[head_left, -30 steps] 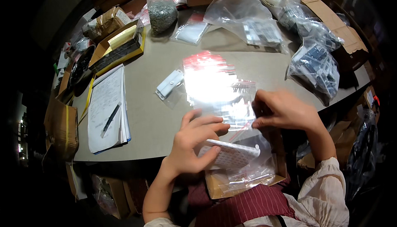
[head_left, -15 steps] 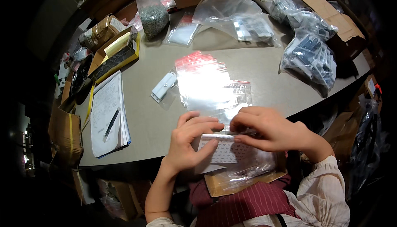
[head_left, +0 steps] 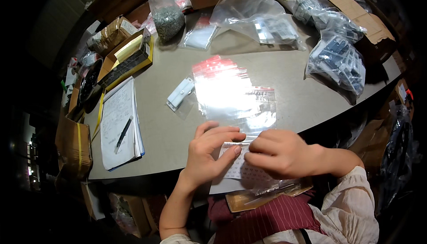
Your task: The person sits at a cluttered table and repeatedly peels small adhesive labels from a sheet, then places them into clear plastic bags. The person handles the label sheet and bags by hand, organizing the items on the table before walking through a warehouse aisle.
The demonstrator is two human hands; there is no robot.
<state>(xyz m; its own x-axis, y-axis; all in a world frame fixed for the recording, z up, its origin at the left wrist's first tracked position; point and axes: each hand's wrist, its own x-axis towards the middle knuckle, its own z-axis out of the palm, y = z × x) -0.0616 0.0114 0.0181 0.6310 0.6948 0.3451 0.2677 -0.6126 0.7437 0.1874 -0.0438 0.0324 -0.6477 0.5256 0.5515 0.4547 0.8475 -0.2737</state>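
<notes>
A sheet of small white printed labels (head_left: 235,167) lies near the table's front edge, over a cardboard box in my lap. My left hand (head_left: 209,153) holds its upper left part, thumb on top and fingers curved beyond the far edge. My right hand (head_left: 284,154) is closed in a pinch at the sheet's upper right; its fingertips are turned away, so what they pinch is hidden. Just beyond both hands, clear zip bags with red strips (head_left: 222,95) lie fanned out under glare. Left of them is a white plastic part (head_left: 180,92) on a small clear bag.
A notebook (head_left: 116,130) with a black pen (head_left: 123,133) lies at left, below an open carton (head_left: 126,57). A bag of small metal pieces (head_left: 168,21) stands at the back. Bags of dark parts (head_left: 336,61) lie at right. The cardboard box (head_left: 240,203) sits against my apron.
My right hand has curled its fingers tighter and lowered slightly over the label sheet's right side. My left hand keeps its hold. The whole view has shifted slightly.
</notes>
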